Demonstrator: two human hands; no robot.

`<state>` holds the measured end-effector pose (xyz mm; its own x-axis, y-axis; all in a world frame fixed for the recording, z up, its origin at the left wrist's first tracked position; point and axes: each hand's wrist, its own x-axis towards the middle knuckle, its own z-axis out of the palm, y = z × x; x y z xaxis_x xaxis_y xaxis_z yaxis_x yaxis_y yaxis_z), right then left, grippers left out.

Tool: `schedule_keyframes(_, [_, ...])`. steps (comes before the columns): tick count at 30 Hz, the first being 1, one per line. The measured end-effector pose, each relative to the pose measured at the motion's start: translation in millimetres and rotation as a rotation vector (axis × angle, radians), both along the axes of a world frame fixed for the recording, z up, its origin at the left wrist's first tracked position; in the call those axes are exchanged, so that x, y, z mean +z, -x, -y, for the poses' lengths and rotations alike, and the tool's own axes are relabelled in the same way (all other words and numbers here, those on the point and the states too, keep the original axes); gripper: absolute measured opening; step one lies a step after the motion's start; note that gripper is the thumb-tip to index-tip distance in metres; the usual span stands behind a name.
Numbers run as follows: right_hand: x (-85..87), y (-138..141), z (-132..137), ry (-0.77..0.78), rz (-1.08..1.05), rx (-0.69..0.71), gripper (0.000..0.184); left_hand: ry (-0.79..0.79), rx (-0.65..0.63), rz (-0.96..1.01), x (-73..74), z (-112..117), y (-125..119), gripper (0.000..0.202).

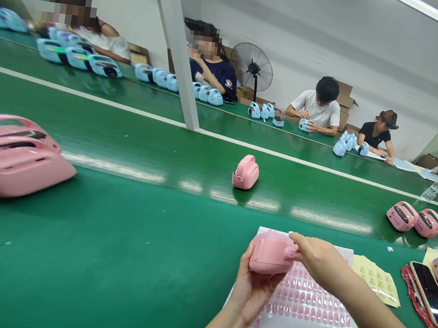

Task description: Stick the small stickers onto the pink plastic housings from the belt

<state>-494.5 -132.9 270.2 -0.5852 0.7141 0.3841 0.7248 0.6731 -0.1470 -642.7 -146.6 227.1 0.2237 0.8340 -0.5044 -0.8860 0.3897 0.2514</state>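
A pink plastic device with a carry handle is held up over a white sheet, tilted, with a plain side toward me. My left hand grips it from below and the left, thumb on its near side. My right hand is closed at its right end, fingers pressed on the round handle joint; the fingertips are partly hidden. Beneath lies the sheet of pink oval stickers, in rows with a bare white lower part. One loose-looking oval sits at the sheet's left side, below my left hand's fingers.
Yellow label sheets and a phone on red wrap lie right. Pink devices stand at left, on the green belt and at right. A slanted post rises beyond. Co-workers sit opposite among blue devices.
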Motion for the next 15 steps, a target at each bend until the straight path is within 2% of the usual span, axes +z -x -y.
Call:
schedule_keyframes(4, [10.7, 5, 8, 0.040, 0.005, 0.011, 0.020, -0.029, -0.064, 0.052, -5.1, -1, 5, 0.046])
schedule_keyframes(7, [13.0, 5, 10, 0.153, -0.202, 0.021, 0.021, -0.058, -0.111, 0.145, -11.3, 1, 8, 0.054])
schedule_keyframes(12, [4.7, 5, 8, 0.418, -0.491, -0.107, 0.027, -0.092, -0.151, 0.241, -17.1, 5, 8, 0.060])
schedule_keyframes(15, [3.1, 11, 12, 0.507, -0.537, -0.164, 0.048, -0.094, -0.141, 0.234, -17.1, 5, 8, 0.057])
